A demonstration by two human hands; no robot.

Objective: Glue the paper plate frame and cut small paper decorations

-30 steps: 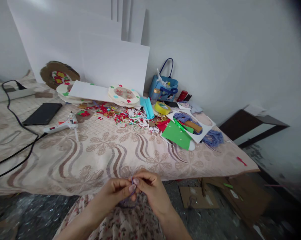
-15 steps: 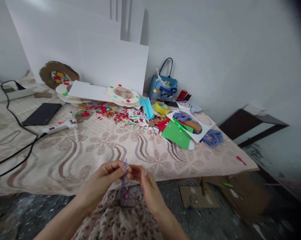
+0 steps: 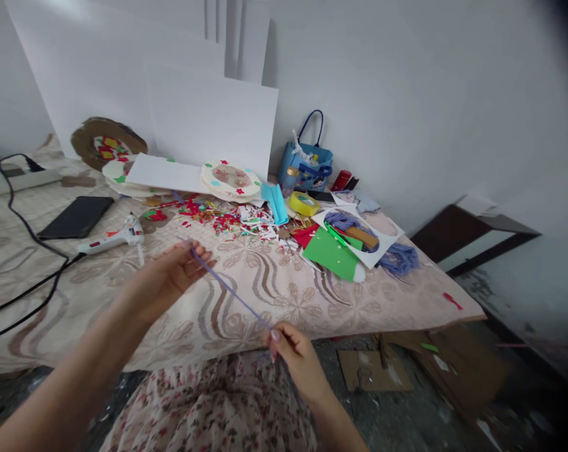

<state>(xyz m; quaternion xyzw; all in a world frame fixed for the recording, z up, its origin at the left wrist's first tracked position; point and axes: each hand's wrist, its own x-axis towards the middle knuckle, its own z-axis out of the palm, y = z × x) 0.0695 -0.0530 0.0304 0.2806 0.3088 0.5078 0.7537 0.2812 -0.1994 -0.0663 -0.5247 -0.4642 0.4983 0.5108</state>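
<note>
A purple strand of yarn (image 3: 231, 290) runs taut and slanting between my hands, above the front of the cloth-covered table. Its upper left end is pinched in my left hand (image 3: 173, 270), raised over the cloth. Lower down, my right hand (image 3: 291, 351) grips the other end near the table's front edge, above my flowered skirt. What hangs below the right fingers is too small to make out. A bundle of similar purple-blue yarn (image 3: 401, 258) lies at the right side of the table.
A glue gun (image 3: 109, 240), its cord and a black tablet (image 3: 76, 217) lie at the left. Paper scraps (image 3: 227, 216), yellow tape (image 3: 303, 203), green paper (image 3: 332, 252) and a white cut-out frame (image 3: 382, 248) spread across the back. Behind stand white boards (image 3: 213, 119) and a blue bag (image 3: 307, 164).
My hands were close together with the yarn bunched between them. Now the left has moved up and left, the right slightly down and right, stretching the strand.
</note>
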